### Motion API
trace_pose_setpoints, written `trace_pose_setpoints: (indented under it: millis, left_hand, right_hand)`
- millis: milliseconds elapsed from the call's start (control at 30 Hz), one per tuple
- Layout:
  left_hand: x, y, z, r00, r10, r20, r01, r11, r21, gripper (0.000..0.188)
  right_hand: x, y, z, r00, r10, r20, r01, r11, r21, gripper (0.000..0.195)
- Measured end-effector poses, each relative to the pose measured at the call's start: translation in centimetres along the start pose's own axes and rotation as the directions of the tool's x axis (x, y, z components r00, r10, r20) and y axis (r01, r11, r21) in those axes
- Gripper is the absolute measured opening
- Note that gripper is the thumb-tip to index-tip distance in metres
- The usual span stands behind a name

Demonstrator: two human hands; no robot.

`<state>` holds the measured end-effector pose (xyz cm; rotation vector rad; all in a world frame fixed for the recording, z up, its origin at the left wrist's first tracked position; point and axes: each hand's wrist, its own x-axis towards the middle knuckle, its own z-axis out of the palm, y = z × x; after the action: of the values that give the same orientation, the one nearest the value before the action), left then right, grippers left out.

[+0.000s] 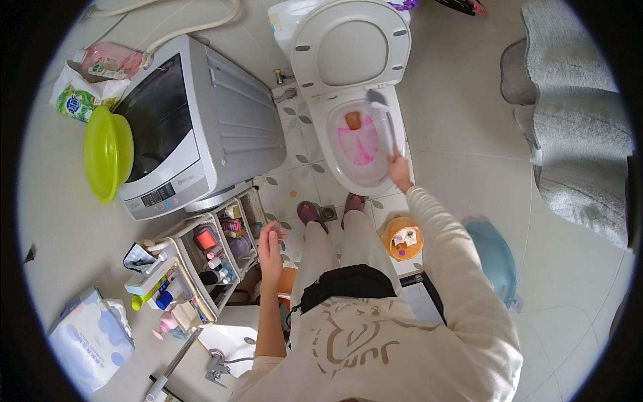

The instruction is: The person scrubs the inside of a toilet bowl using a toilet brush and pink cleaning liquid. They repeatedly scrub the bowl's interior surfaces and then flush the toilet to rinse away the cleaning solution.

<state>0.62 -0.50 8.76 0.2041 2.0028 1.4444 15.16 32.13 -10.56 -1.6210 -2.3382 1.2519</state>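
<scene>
My right hand (399, 171) grips the handle of a toilet brush (386, 123) at the right rim of a white toilet bowl (346, 173). The brush's grey head points to the back of the bowl, near the seat hinge. Pink liquid (359, 145) streaks the inside of the bowl, around the brown drain opening (353, 120). Both lid and seat (353, 53) are raised. My left hand (271, 246) hangs in the air beside a storage rack, holding nothing, its fingers partly spread.
A washing machine (241, 115) stands at the left with a green basin (100, 156) beside it. The white rack (216, 261) carries several bottles. An orange bin (389, 241) sits right of my feet. Beyond it are a blue basin (492, 261) and hanging grey towels (577, 125).
</scene>
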Motion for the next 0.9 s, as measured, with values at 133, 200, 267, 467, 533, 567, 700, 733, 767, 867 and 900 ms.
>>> trace_pose_setpoints:
  millis: [133, 200, 267, 467, 533, 567, 700, 733, 767, 867, 900]
  left_hand:
    - [-0.2, 0.4, -0.3, 1.000, 0.009, -0.022, -0.009, 1.000, 0.017, 0.028]
    - [-0.6, 0.2, -0.7, 0.999, -0.006, -0.045, 0.006, 1.000, 0.012, 0.028]
    - [-1.1, -0.8, -1.5, 0.997, -0.009, -0.075, 0.009, 1.000, 0.005, 0.028]
    - [-1.1, -0.2, -2.6, 0.996, -0.024, -0.091, 0.024, 1.000, -0.003, 0.028]
    - [-1.2, 0.2, -2.9, 0.994, -0.029, -0.102, 0.028, 1.000, -0.007, 0.028]
    - [-1.3, 0.3, -3.1, 0.993, -0.038, -0.109, 0.037, 0.999, -0.006, 0.028]
    - [-1.7, -0.7, -4.1, 0.992, -0.051, -0.113, 0.052, 0.999, 0.007, 0.028]
    - [-1.7, -0.9, -4.2, 0.992, -0.051, -0.111, 0.052, 0.999, 0.006, 0.028]
    - [-1.7, -1.0, -4.3, 0.993, -0.051, -0.110, 0.052, 0.999, 0.005, 0.028]
    - [-0.7, -0.2, -3.8, 0.996, -0.019, -0.087, 0.022, 0.999, 0.030, 0.029]
    - [-0.6, 0.2, -3.8, 0.996, -0.006, -0.084, 0.010, 0.999, 0.048, 0.030]
  right_hand:
    - [-1.4, -3.9, 6.1, 0.993, -0.103, 0.057, 0.101, 0.994, 0.029, 0.045]
    - [-3.6, -4.4, 8.1, 0.984, -0.163, 0.078, 0.163, 0.987, 0.008, 0.043]
    - [-6.9, -4.9, 8.9, 0.958, -0.219, 0.187, 0.229, 0.973, -0.038, 0.043]
    - [-6.4, -6.2, 9.3, 0.914, -0.251, 0.319, 0.332, 0.913, -0.235, 0.040]
    - [-5.4, -8.1, 8.7, 0.927, -0.270, 0.262, 0.336, 0.907, -0.255, 0.040]
    - [-5.5, -8.7, 8.5, 0.931, -0.280, 0.233, 0.338, 0.903, -0.266, 0.039]
    - [-5.7, -7.4, 6.3, 0.930, -0.253, 0.266, 0.330, 0.893, -0.305, 0.040]
    - [-5.6, -7.0, 6.0, 0.928, -0.243, 0.284, 0.333, 0.881, -0.336, 0.041]
    - [-5.4, -6.9, 6.0, 0.925, -0.232, 0.302, 0.337, 0.867, -0.367, 0.042]
    - [-1.9, -8.5, 7.0, 0.942, -0.252, 0.224, 0.315, 0.894, -0.320, 0.041]
    - [-2.1, -8.0, 7.7, 0.942, -0.270, 0.199, 0.324, 0.887, -0.328, 0.042]
